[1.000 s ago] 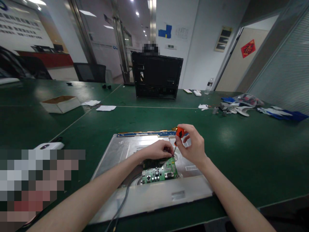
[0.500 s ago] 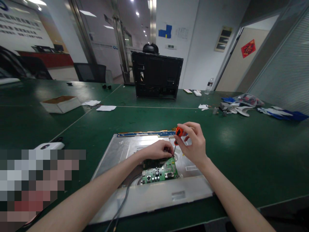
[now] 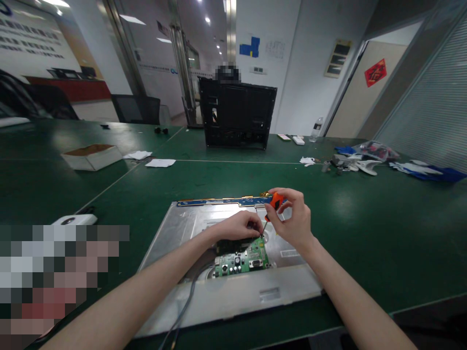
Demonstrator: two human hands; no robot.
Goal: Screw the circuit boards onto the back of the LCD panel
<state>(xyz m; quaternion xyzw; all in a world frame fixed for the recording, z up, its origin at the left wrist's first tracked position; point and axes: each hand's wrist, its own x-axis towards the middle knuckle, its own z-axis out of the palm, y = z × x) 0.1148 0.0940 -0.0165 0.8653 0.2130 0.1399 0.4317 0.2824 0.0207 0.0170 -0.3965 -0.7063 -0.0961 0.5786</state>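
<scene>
Since the earlier frames my right hand (image 3: pixel 294 221) had tipped the screwdriver (image 3: pixel 273 204) further toward the right, its orange handle lying lower and flatter than before; the left hand (image 3: pixel 239 226) and the panel had not shifted. The right fingers (image 3: pixel 288 194) were closed around the orange handle, thumb beneath, with the dark shaft running down and left to its tip at the far right corner of the green circuit board (image 3: pixel 242 260). The left fingers (image 3: pixel 255 224) were curled almost closed, their tips pressed down beside the shaft tip at that corner; whether they pinched a screw I could not tell. The board lay in a recess of the grey metal monitor back panel (image 3: pixel 233 296), which lay flat on the green desk (image 3: pixel 383 228) directly in front of me. A grey cable (image 3: pixel 184 306) ran from the board's near left side toward the near desk edge. A blue strip (image 3: pixel 222 201) bordered the panel's far edge, just beyond the screwdriver handle. Further out, a black monitor housing (image 3: pixel 237 114) stood upright at mid-desk. A cardboard box (image 3: pixel 91 156) and white papers (image 3: pixel 159 163) lay to the far left, a white device (image 3: pixel 75 220) at the near left, and a water bottle (image 3: pixel 316 129) with scattered blue-and-white items (image 3: pixel 423 171) at the far right.
</scene>
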